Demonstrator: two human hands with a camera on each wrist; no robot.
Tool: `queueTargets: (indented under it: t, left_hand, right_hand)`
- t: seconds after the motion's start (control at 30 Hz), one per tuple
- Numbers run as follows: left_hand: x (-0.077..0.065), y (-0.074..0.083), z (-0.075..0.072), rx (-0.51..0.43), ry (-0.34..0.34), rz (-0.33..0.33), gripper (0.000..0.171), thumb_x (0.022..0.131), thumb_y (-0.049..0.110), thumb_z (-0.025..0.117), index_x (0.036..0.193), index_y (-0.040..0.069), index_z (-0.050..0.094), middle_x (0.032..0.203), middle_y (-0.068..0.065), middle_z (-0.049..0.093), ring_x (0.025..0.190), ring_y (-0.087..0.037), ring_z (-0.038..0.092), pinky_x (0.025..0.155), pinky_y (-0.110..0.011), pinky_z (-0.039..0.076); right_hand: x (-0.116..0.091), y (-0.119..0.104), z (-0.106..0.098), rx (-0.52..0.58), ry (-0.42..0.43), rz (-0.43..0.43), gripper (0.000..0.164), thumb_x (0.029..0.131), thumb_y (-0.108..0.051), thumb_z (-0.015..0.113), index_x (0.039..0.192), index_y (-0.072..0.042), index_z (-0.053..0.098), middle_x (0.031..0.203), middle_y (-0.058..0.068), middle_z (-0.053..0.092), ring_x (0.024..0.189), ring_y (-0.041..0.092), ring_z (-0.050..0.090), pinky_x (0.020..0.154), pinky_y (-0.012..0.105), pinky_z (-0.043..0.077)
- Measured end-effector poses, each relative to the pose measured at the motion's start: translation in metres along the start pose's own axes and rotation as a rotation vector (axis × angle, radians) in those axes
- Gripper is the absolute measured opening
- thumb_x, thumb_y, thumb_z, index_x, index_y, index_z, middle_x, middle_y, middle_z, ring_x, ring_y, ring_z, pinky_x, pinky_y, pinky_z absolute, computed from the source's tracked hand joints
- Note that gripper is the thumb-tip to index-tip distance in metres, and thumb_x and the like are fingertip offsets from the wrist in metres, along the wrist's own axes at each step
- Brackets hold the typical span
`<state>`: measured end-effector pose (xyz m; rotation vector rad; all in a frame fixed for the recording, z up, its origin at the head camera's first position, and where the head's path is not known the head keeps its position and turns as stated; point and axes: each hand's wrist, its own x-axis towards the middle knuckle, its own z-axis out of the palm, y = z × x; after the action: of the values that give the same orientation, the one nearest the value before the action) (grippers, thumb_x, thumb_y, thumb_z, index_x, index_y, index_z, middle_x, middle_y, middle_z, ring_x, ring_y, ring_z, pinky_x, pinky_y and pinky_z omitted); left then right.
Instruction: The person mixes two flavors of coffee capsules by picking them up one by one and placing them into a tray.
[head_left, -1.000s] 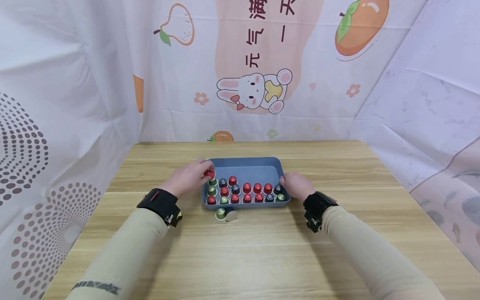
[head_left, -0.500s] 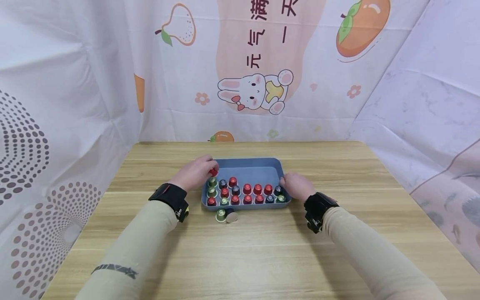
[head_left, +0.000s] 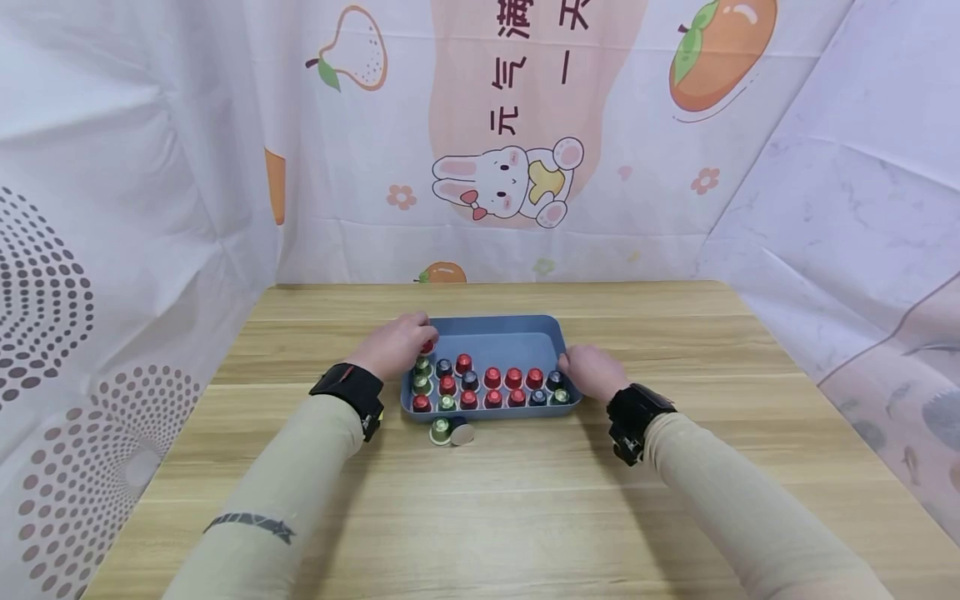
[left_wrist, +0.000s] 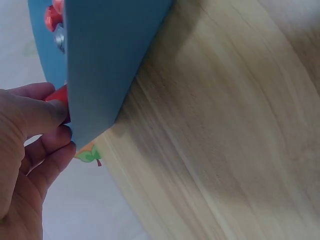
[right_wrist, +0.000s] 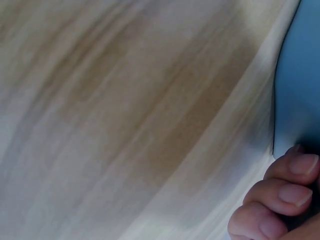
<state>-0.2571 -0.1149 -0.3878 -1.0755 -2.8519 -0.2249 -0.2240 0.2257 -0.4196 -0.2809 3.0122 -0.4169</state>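
A blue-grey tray (head_left: 495, 325) stands on the wooden table, with rows of red, green and dark coffee capsules along its near side and left end. At its far left corner my left hand (head_left: 397, 343) pinches a red coffee capsule (head_left: 427, 347), just behind a green capsule (head_left: 422, 367). In the left wrist view that red capsule (left_wrist: 60, 95) sits between thumb and finger, partly hidden by the tray wall (left_wrist: 100, 65). My right hand (head_left: 595, 372) grips the tray's right rim; the right wrist view shows its curled fingers (right_wrist: 282, 192) against the outer wall (right_wrist: 302, 100).
In front of the tray, on the table (head_left: 510, 517), a green capsule (head_left: 441, 430) stands beside a capsule lying on its side (head_left: 462, 432). Inside, the tray's far part shows bare floor. A printed curtain (head_left: 630, 217) hangs behind the table.
My left hand has shifted slightly right with the red capsule and lowered it a little at the tray's left end. The right hand and the tray stay put.
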Motion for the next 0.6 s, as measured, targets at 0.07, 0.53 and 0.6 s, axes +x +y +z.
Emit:
queueTargets:
  t: [0.07,0.53,0.6]
  left_hand:
    - [-0.0002,-0.0006,0.0007,0.005,-0.002,0.0,0.025,0.091,-0.012,0.063,0.107,0.005,0.073,0.101,-0.01,0.059,0.091,-0.025,0.06,0.083,-0.039,0.053]
    - [-0.0012,0.0019,0.001,0.067,-0.027,-0.009,0.02,0.092,-0.009,0.065,0.102,0.006,0.074,0.102,-0.01,0.061,0.092,-0.026,0.06,0.086,-0.041,0.053]
    - [-0.0019,0.0023,0.0016,0.099,-0.031,-0.001,0.019,0.093,-0.007,0.066,0.101,0.007,0.075,0.102,-0.01,0.062,0.094,-0.027,0.059,0.088,-0.042,0.052]
  right_hand:
    - [-0.0001,-0.0009,-0.0003,0.004,-0.002,0.004,0.036,0.105,-0.018,0.045,0.071,-0.009,0.052,0.074,0.01,0.059,0.069,0.026,0.057,0.071,0.046,0.049]
    - [-0.0001,-0.0016,-0.0006,-0.019,0.027,-0.011,0.037,0.104,-0.016,0.047,0.068,-0.008,0.051,0.075,0.012,0.06,0.068,0.027,0.057,0.069,0.048,0.051]
    - [-0.0005,-0.002,-0.001,-0.017,0.026,-0.01,0.037,0.104,-0.016,0.047,0.068,-0.009,0.051,0.074,0.011,0.06,0.067,0.026,0.056,0.068,0.048,0.05]
